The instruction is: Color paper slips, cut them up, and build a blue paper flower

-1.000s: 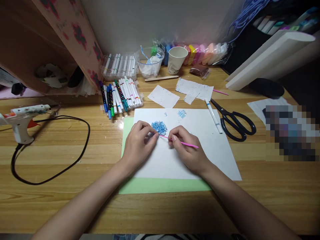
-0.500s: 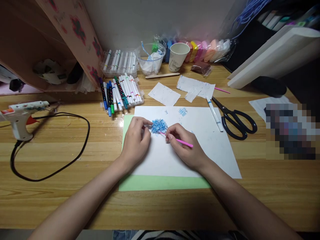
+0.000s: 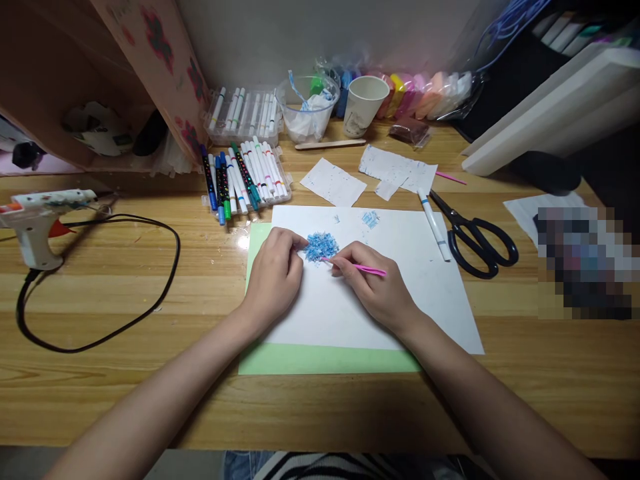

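The blue scraps [image 3: 321, 246] lie heaped on the white sheet [image 3: 400, 293]. The right hand [image 3: 373, 283] pinches a pink stick [image 3: 361, 268] into them; the left hand [image 3: 274, 273], curled, touches their edge. A hard poke could scatter them.

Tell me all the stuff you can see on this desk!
Blue scrap pile: one, blue, on white paper.
White paper: one, over green sheet.
Pink stick: one, in right hand.
Markers: many, mixed colours, tray behind paper.
Scissors: one, black, right of paper.
White pen: one, beside scissors.
Glue gun: one, white, far left.
Paper cup: one, white, at back.
Left hand: touching pile.
Right hand: gripping stick.
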{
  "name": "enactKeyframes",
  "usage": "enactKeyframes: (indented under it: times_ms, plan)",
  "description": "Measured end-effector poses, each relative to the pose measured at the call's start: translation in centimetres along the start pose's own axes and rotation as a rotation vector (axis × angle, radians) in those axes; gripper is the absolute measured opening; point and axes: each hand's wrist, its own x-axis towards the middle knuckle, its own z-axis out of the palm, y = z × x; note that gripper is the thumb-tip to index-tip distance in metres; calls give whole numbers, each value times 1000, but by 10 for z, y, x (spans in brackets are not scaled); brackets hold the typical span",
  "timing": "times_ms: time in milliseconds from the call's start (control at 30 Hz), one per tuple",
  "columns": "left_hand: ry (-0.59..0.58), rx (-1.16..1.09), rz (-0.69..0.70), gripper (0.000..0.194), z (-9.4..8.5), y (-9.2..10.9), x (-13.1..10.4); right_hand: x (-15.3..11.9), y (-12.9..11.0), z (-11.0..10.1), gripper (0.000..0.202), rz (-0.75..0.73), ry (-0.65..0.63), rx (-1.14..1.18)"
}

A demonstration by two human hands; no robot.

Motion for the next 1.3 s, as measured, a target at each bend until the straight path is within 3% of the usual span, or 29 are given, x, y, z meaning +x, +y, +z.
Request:
enactKeyframes:
  times_ms: [167,400,767,1300]
  plan:
    - [-6,22,1,22,0,0,0,6,-5,2,20,-76,39,-119]
    - [-7,21,-3,22,0,1,-2,2,-6,-6,11,-4,-56,-120]
    - [1,19,-11,19,1,1,-2,5,-1,8,12,-226,151,-349]
    - [5,22,-4,20,2,-1,-1,0,-1,1,17,-152,247,-271]
